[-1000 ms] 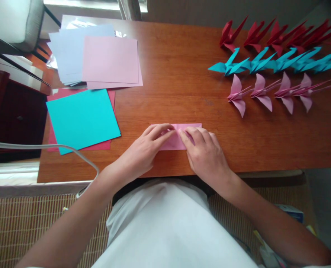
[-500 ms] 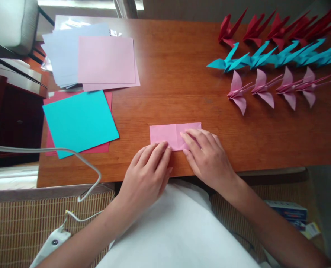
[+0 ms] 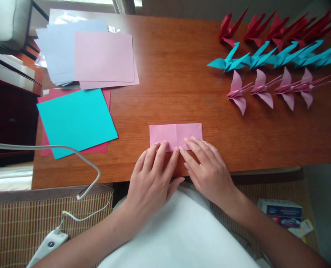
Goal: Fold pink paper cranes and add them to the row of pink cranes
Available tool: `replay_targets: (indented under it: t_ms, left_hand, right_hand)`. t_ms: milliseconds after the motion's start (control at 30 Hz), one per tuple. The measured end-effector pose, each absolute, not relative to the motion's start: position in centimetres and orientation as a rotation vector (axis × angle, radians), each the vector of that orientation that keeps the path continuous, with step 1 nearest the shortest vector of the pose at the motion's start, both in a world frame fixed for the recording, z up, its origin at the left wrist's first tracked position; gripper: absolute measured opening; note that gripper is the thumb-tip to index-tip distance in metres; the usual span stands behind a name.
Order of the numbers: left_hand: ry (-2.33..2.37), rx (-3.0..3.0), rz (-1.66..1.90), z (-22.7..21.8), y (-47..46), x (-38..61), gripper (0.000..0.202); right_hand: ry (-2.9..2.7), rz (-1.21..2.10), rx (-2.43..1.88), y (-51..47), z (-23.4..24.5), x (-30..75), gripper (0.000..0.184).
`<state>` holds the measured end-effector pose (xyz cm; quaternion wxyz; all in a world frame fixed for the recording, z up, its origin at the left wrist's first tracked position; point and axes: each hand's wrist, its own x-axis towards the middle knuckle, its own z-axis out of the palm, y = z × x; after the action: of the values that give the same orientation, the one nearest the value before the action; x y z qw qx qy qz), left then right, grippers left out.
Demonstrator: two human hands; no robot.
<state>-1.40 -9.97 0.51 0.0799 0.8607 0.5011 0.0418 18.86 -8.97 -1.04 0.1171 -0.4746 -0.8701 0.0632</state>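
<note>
While my left hand (image 3: 152, 173) and right hand (image 3: 210, 171) angle inward, palms down, fingers outstretched, I touch the creased pink paper (image 3: 167, 133) at the near middle of the wooden table (image 3: 171, 82). Far left stands a pale-cushioned chair (image 3: 7, 20); slatted matting (image 3: 6, 230) shows near left.

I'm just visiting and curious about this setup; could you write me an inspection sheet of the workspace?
Surface: brown wooden table.
Job's things: creased pink paper, lying near the table's front edge.
Clutter: stacked sheets in several colours on the left; rows of red birds, turquoise birds and pink birds, folded from paper, on the right.
Grip: left hand and right hand both open, fingertips on the pink paper.
Cables: white cable across the near-left corner; contact unclear.
Surroundings: chair at far left; boxes lower right.
</note>
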Motion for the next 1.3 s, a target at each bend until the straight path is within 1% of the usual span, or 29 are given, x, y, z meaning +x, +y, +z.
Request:
replay_targets:
  t_ms: [300,533,733,867,1133,1233,1300]
  left_hand:
    - [1.467,2.680,0.065,0.5,-9.9,-1.7,0.065]
    - [1.408,2.791,-0.016,1.0,-9.8,-2.8,0.056]
    - [1.388,2.844,-0.048,1.1,-10.1,-3.9,0.055]
    - [1.438,2.820,0.013,1.0,-10.8,-5.3,0.062]
    - [1.556,2.675,0.129,0.7,-11.1,-5.8,0.090]
    - [1.499,2.676,0.191,0.3,-10.7,-4.8,0.089]
    - [1.423,2.678,0.171,-0.1,-10.5,-4.1,0.085]
  right_hand:
    - [-2.563,0.127,-1.433,-9.1,-0.9,18.5,0.044]
    - [-2.570,0.122,-1.443,-9.0,-0.6,18.5,0.042]
    - [-2.572,0.137,-1.437,-8.9,-0.5,18.6,0.043]
    - [-2.563,0.151,-1.419,-8.9,-0.8,18.7,0.043]
    - [-2.572,0.124,-1.406,-9.3,-1.2,18.5,0.050]
    - [-2.604,0.121,-1.424,-9.3,-0.9,18.4,0.047]
    - [-2.620,0.129,-1.448,-9.4,-0.7,18.2,0.047]
